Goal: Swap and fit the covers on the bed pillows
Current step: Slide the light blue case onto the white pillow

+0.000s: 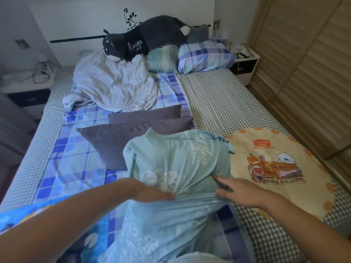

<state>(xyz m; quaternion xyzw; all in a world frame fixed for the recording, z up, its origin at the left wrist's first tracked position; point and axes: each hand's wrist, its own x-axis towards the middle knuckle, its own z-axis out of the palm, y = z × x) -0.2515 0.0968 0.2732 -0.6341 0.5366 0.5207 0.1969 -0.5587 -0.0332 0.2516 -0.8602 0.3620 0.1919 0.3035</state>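
Fitting the aqua cover on the pillow

The bed (218, 95) carried the pillow (176, 162), half in its cover (167, 221), near the foot beside two grey cushions (121, 137). The left hand (152, 192) lay flat, fingers straight, pinning the cloth; the right hand (241, 190), open too, pressed the pillow's corner, seemingly to seat the filling.

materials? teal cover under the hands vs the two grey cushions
Teal cover: looks like thin, smooth woven fabric, maybe cotton; it creases finely and bunches where the hands press it. Grey cushions: apparently thicker, matte, textured upholstery-type cloth; flat faces, few wrinkles. Exact fibre cannot be told.
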